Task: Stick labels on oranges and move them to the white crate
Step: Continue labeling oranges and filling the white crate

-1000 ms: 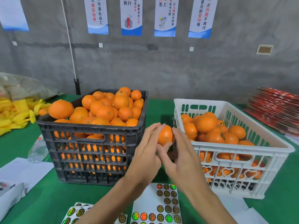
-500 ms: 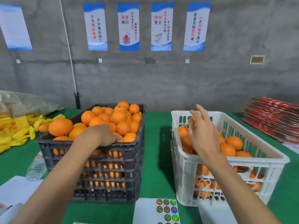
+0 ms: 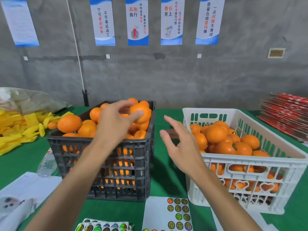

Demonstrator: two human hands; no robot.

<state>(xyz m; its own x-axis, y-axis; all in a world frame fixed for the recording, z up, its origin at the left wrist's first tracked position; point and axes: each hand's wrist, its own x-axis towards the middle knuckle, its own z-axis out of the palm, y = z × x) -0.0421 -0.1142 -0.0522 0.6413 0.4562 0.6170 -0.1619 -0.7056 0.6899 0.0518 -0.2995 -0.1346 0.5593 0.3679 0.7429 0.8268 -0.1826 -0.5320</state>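
I see the orange (image 3: 140, 113) w/ my left hand (image 3: 115, 124) curled round it, thumb across its front, fingers over the top; it sits above the heap at the back right of the black crate (image 3: 106, 165), which is piled w/ oranges. No label on it that I can see. My right hand (image 3: 181, 145) hangs in the gap btwn the two crates, fingers spread & relaxed, touching nothing, just beside the white crate (image 3: 260, 165), also well filled w/ oranges. In front, on the green tablecloth (image 3: 165, 179), a white sticker sheet (image 3: 168, 214) w/ round shiny labels, print too small to read; a 2nd label sheet (image 3: 103, 226) at the bottom edge. On the grey wall, posters (image 3: 138, 21) in Chinese: 高效执行, 责任至上, 宁可事前检查 不可事后返工. Yellow packing (image 3: 15, 129) far left, red stack (image 3: 286, 114) far right.
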